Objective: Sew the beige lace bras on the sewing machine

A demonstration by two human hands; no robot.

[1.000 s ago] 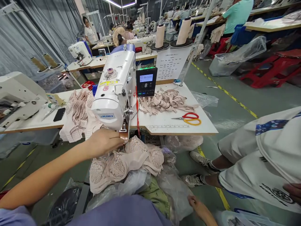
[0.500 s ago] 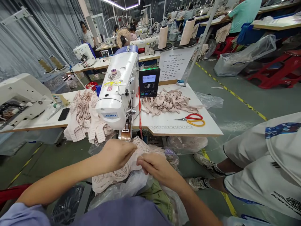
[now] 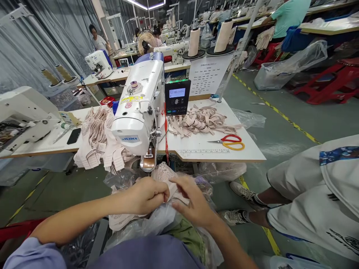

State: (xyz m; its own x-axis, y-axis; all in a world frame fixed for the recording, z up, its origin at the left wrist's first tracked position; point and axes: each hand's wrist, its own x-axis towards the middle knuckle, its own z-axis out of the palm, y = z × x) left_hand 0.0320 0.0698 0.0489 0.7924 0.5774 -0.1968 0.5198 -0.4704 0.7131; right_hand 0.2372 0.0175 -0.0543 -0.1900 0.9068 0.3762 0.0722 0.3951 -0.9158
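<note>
My left hand [image 3: 148, 196] is closed over my lap, its fingers curled in; whatever they grip is hidden. Just to its right, my right hand [image 3: 195, 203] has thumb and fingers apart, with nothing visible between them. Beneath and behind both hands lies a pale beige lace garment [image 3: 164, 173], partly covered by them, on clear plastic [image 3: 157, 222] across my lap. Beyond the hands stands a white JUKI sewing machine [image 3: 140, 108], its rounded metal work arm [image 3: 148, 163] pointing toward me.
Stacked beige lace pieces [image 3: 97, 138] hang over the table edge at left, near a phone [image 3: 74, 136]. On the right lie a heap of beige straps [image 3: 200, 121] and red-and-yellow scissors [image 3: 231, 142]. A control panel [image 3: 176, 98] stands beside the machine. A person's legs [image 3: 297, 190] are close at right.
My left hand has dropped lower and slightly right. The pinched fingers of my right hand have spread apart. More of the metal work arm shows.
</note>
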